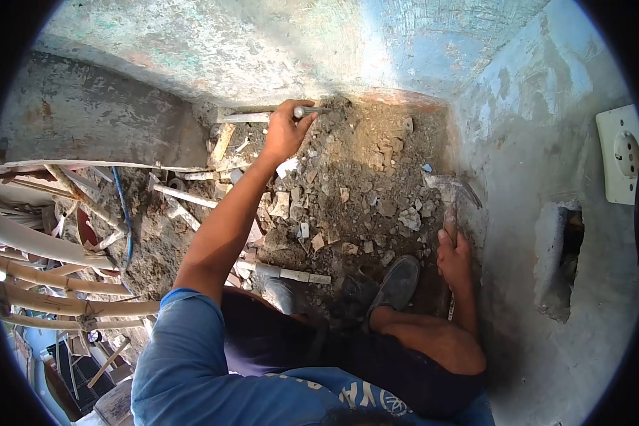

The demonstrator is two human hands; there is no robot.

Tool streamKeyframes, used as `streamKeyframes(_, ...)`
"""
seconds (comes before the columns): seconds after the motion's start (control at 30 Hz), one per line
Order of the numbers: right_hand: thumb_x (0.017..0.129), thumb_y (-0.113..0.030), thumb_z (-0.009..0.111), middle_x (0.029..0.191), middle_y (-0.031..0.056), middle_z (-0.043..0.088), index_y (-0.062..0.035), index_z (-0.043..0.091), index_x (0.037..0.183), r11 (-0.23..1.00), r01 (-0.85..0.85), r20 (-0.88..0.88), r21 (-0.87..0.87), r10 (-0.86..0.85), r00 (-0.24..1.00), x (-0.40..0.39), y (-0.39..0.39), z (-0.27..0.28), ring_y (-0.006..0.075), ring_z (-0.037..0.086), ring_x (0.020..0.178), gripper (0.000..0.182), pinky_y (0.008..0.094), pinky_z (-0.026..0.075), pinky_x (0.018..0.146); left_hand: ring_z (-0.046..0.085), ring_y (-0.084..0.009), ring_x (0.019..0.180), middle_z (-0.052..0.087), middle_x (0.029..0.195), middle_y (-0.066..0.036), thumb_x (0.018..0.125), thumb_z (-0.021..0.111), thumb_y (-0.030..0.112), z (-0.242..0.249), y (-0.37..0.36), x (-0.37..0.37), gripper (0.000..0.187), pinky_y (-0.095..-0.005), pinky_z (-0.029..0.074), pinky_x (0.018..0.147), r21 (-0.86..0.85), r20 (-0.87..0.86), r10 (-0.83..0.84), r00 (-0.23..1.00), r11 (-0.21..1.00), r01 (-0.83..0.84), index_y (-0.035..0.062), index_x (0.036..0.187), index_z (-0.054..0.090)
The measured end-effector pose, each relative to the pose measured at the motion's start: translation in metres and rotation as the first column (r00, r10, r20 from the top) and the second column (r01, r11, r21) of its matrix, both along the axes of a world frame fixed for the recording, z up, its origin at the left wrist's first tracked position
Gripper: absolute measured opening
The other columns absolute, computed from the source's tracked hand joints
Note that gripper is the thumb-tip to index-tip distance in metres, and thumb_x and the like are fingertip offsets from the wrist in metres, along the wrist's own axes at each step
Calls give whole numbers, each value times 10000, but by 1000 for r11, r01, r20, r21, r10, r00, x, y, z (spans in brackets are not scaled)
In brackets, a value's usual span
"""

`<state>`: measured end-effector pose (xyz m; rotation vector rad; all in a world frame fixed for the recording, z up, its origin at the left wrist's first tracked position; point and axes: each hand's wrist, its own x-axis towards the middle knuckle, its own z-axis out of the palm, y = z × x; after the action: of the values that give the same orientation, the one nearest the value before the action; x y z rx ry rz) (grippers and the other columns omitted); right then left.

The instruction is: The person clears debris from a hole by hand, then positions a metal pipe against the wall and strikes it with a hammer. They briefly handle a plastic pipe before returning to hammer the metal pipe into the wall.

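My left hand [285, 133] is closed around a metal chisel [300, 112], its round struck end facing me. The chisel lies close to the foot of the painted wall [277, 64], where its tip is hard to make out against the soil. On the right, my right hand [454, 257] grips the wooden handle of a claw hammer [449, 186]. The hammer's head is low over the rubble, near the right wall, with the claw pointing right. Broken mortar and stone chips [319, 206] cover the dirt between my hands.
A pale pipe [245, 118] runs along the wall base left of my hand. Another pipe [291, 275] lies near my shoes. Bamboo poles [71, 302] and a blue hose [124, 213] are at left. The right wall has a socket [623, 153] and a rough hole [569, 248].
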<state>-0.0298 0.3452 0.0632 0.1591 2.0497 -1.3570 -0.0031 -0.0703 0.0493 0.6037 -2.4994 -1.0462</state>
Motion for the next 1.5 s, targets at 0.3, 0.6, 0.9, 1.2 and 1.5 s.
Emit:
streamKeyframes(0.3, 932, -300, 597, 587, -30, 454, -70, 527, 858, 1000, -5, 56, 1, 5, 998, 1, -3, 2, 64, 417, 432, 252, 248, 342, 370, 446, -104, 511, 501, 529, -46, 863, 702, 257, -15, -23, -19, 326, -292, 425, 533, 73, 115, -107, 988, 992, 99, 132, 1159, 643)
streamKeyframes(0.6, 927, -303, 599, 580, -23, 450, -69, 516, 872, 1000, 3, 64, 8, -4, 998, 0, -3, -1, 72, 411, 411, 254, 256, 346, 356, 532, -167, 524, 595, 589, -132, 835, 706, 185, -51, 0, -35, 243, -326, 461, 562, 136, 86, 209, 974, 966, -219, 65, 1042, 666)
streamKeyframes(0.9, 956, -392, 537, 624, -22, 427, -92, 518, 984, 997, 57, 51, 47, -59, 997, -4, 20, -45, 83, 387, 414, 302, 250, 312, 351, 654, -154, 728, 674, 882, -112, 882, 661, 92, -63, -24, -32, 197, -293, 568, 659, 783, -199, 334, 921, 620, -56, -28, 1021, 590)
streamKeyframes(1.2, 883, -260, 599, 921, 126, 568, -43, 344, 1438, 985, -115, 168, -127, 136, 976, -48, 73, -117, 247, 492, 727, 648, 365, 473, 679, 634, -370, 865, 649, 904, -223, 822, 659, 242, -8, -31, 15, 280, -428, 499, 778, 101, -59, 1, 998, 995, 5, -21, 892, 592)
streamKeyframes(1.5, 949, -257, 511, 1040, 118, 578, -169, 272, 1502, 935, -263, 72, -237, 287, 955, -63, 30, -93, 233, 482, 818, 609, 403, 450, 709, 609, -425, 980, 635, 992, -264, 834, 582, 227, 33, -37, 69, 364, -485, 478, 854, -137, 389, -220, 895, 946, 293, -51, 1068, 555)
